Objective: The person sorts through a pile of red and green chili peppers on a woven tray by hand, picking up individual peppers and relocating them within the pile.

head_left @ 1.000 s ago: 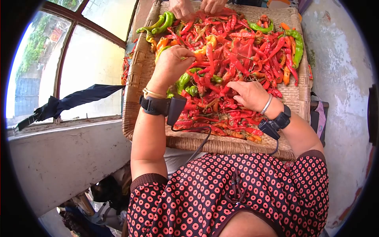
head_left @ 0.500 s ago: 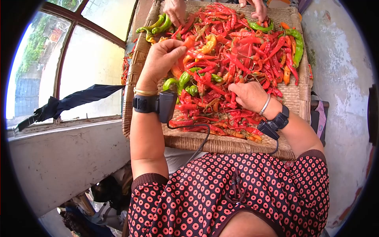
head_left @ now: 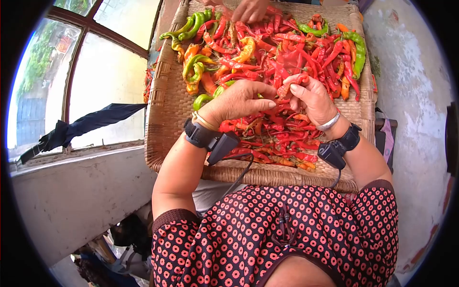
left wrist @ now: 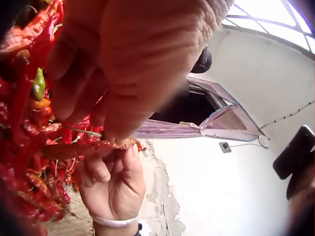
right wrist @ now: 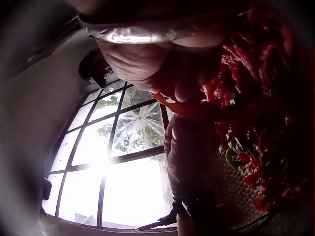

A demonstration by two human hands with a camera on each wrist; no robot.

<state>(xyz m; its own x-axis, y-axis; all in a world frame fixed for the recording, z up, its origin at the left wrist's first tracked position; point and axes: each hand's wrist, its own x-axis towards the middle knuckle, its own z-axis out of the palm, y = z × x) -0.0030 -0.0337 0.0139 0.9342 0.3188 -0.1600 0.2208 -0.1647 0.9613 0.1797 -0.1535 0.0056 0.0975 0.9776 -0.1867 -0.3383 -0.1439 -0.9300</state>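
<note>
A wrinkled red pepper [head_left: 285,89] [left wrist: 88,148] is held between the two hands above the pile. My left hand [head_left: 245,101] [left wrist: 142,54] pinches one part of it with thumb and fingertips. From the right, my right hand [head_left: 313,101] [left wrist: 115,189] grips it between thumb and fingers. Against the window in the right wrist view, the pepper [right wrist: 179,107] shows orange-red between the hands, its outline dark and partly hidden. Below and around lie many red peppers [head_left: 267,136], with orange and green ones [head_left: 193,67] left of the pile.
A large woven tray [head_left: 160,103] bears the peppers. Another person's hands [head_left: 251,10] work at its far edge. A folded dark umbrella [head_left: 91,125] lies along the windowsill at left; a worn wall [head_left: 406,95] stands at right. Cables run from the wrist cameras.
My left hand has come from the upper left of the pile rightward, meeting my right hand, which has risen slightly. The other person's hands have moved closer together. Peppers at left are uncovered again.
</note>
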